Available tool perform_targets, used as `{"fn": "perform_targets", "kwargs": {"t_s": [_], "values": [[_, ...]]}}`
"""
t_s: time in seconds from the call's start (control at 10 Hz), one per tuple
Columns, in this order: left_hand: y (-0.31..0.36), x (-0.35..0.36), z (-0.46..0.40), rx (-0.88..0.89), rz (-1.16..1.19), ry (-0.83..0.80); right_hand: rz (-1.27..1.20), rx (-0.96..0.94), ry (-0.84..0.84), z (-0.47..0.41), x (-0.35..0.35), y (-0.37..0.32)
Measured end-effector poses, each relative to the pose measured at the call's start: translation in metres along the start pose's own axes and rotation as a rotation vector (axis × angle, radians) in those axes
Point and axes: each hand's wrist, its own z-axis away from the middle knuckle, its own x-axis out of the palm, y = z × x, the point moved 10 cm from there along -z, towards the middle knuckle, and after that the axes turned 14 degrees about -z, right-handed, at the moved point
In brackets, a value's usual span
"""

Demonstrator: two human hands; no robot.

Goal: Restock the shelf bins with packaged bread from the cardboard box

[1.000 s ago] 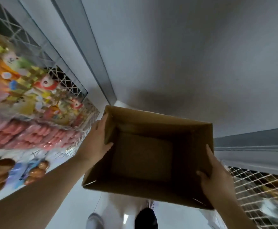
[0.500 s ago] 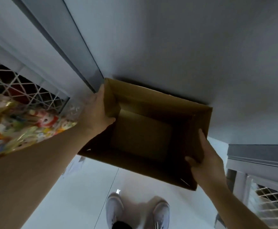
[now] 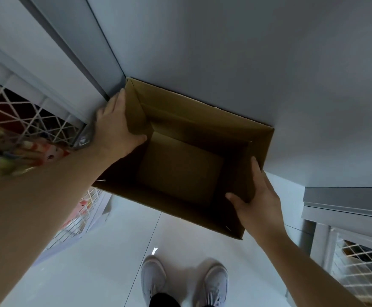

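I hold an open brown cardboard box (image 3: pixel 180 169) in front of me, above the floor; its inside shows only bare cardboard. My left hand (image 3: pixel 114 127) grips the box's left wall, thumb inside. My right hand (image 3: pixel 255 200) grips the right near corner, thumb over the rim. Colourful packaged goods (image 3: pixel 8 151) lie in a white wire shelf bin (image 3: pixel 36 116) at the left. The box's far left corner sits close to the grey shelf frame.
A grey wall (image 3: pixel 247 52) rises right behind the box. Another white wire bin (image 3: pixel 362 267) on a grey shelf stands at the right. My two grey shoes (image 3: pixel 185 282) stand on the pale tiled floor below the box.
The view has tilted down and the box has swung toward the wall. The left bins with bread and sweets have slid mostly out of view. Both hands keep their grip.
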Motion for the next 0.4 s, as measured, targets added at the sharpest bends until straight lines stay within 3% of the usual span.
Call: {"fn": "perform_targets", "kwargs": {"t_s": [0.2, 0.3, 0.4], "values": [[0.019, -0.017, 0.017, 0.028, -0.017, 0.067, -0.01, 0.024, -0.055, 0.006, -0.006, -0.004], [0.042, -0.03, 0.028, 0.065, 0.098, 0.074, 0.047, 0.035, 0.021, 0.006, -0.025, -0.006], [0.063, -0.04, 0.046, 0.077, 0.277, 0.038, -0.098, 0.036, 0.197, 0.014, -0.066, -0.022]]}}
